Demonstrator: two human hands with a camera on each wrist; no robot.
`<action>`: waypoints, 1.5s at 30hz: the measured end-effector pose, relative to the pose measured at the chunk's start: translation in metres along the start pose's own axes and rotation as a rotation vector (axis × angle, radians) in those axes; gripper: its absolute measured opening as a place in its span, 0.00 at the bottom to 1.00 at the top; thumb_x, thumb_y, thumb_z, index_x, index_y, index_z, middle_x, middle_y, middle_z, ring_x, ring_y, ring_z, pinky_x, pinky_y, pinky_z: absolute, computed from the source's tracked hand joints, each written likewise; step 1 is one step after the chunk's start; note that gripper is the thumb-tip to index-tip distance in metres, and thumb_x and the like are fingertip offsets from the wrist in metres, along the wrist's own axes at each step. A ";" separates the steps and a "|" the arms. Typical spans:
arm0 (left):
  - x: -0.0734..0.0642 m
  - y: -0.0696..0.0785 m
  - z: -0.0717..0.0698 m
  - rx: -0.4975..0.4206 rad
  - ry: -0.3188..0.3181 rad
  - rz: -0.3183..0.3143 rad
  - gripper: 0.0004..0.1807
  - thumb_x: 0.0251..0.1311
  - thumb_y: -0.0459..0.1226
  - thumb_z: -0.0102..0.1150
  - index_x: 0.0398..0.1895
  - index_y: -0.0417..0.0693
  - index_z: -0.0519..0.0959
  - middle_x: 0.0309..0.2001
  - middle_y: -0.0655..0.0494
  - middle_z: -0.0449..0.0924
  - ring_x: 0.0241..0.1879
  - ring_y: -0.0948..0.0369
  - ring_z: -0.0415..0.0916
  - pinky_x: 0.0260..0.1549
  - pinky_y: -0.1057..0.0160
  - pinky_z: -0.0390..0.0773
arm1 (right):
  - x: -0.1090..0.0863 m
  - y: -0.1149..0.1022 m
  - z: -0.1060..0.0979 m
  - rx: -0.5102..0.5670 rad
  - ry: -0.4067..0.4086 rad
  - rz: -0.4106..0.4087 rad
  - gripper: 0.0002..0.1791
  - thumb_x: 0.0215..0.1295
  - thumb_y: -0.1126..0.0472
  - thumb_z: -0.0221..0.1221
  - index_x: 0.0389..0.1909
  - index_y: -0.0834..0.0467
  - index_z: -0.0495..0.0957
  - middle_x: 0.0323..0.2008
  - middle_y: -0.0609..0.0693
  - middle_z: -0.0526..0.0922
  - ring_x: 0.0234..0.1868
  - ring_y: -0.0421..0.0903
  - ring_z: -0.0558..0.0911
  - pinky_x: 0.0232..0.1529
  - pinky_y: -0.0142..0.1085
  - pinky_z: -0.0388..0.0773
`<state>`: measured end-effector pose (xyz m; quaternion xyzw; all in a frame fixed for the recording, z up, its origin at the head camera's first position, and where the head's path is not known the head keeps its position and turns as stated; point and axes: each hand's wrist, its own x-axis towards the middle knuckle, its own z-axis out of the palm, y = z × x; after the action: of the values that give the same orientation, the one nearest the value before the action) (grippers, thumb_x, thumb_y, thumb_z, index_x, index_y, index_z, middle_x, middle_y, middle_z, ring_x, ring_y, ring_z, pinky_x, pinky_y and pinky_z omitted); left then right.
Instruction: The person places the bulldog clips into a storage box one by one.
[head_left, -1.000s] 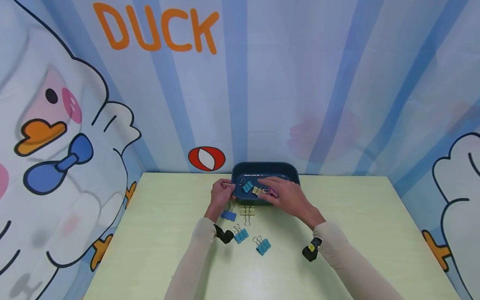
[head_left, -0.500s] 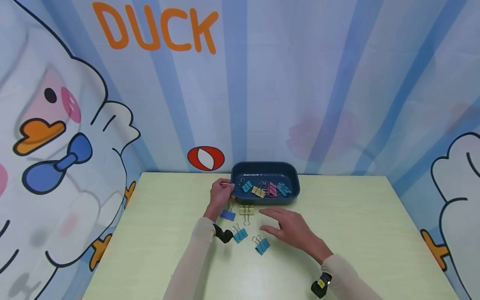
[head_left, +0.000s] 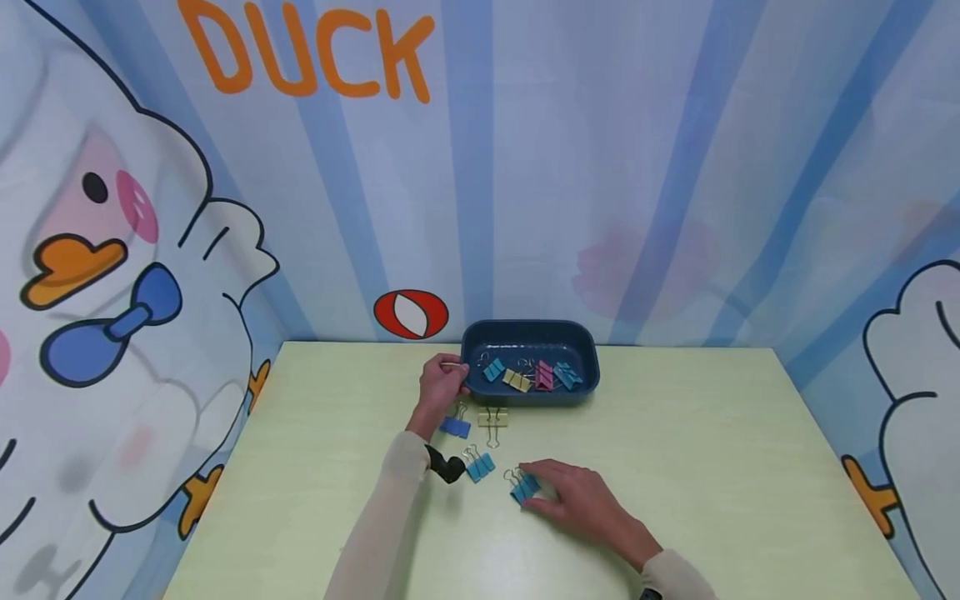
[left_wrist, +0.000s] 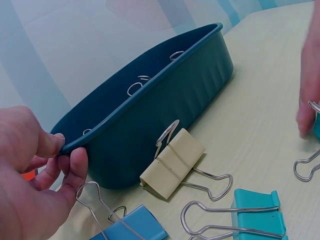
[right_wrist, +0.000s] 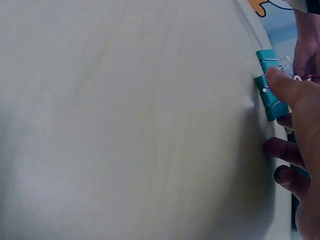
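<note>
My left hand [head_left: 438, 385] pinches the left end of the dark blue plastic tray [left_wrist: 200, 52] by its rim, thumb on top and fingers underneath. At the front of the table my right hand [head_left: 581, 498] is at a teal binder clip [head_left: 522, 490], thumb and index finger at opposite sides of it. That clip still lies on the table. Close by the left wrist is another teal binder clip [head_left: 480, 467]. A blue binder clip [left_wrist: 135, 225] and a cream binder clip [left_wrist: 173, 162] lie in front of the tray.
Inside the tray lie a teal clip [head_left: 493, 370], a yellow clip [head_left: 517, 380], a pink clip [head_left: 543, 376] and a blue-teal clip [head_left: 567, 376]. The tray stands at the back edge of the pale table [head_left: 675, 417], against a printed backdrop [head_left: 540, 167].
My right hand has come back from over the tray to the front teal binder clip, leaving a blue-teal clip visible in the tray. My left hand has stayed on the rim.
</note>
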<state>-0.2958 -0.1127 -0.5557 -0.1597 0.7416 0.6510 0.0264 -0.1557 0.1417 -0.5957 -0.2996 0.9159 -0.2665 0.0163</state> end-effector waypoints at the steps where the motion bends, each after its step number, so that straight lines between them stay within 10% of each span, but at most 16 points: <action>1: 0.000 0.000 0.000 0.000 0.000 0.000 0.15 0.75 0.34 0.59 0.59 0.36 0.76 0.45 0.42 0.82 0.25 0.61 0.77 0.37 0.60 0.85 | 0.000 0.001 0.002 0.000 -0.002 0.001 0.28 0.68 0.43 0.67 0.66 0.48 0.81 0.60 0.43 0.84 0.57 0.43 0.84 0.56 0.47 0.82; 35: 0.001 -0.002 -0.002 -0.009 -0.014 0.021 0.13 0.74 0.34 0.59 0.57 0.36 0.76 0.42 0.42 0.82 0.24 0.62 0.77 0.32 0.64 0.84 | 0.003 0.003 0.001 0.224 -0.005 -0.116 0.10 0.65 0.57 0.71 0.46 0.49 0.88 0.46 0.36 0.87 0.47 0.35 0.84 0.53 0.41 0.83; 45: 0.001 0.000 0.000 -0.015 -0.009 0.009 0.14 0.74 0.33 0.60 0.57 0.36 0.76 0.38 0.45 0.80 0.23 0.62 0.76 0.31 0.66 0.83 | 0.026 -0.005 -0.031 0.126 -0.010 -0.139 0.09 0.67 0.55 0.70 0.46 0.48 0.90 0.46 0.39 0.88 0.46 0.35 0.85 0.47 0.36 0.84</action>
<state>-0.2963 -0.1130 -0.5557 -0.1537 0.7373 0.6574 0.0253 -0.1799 0.1389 -0.5636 -0.3623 0.8743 -0.3224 0.0212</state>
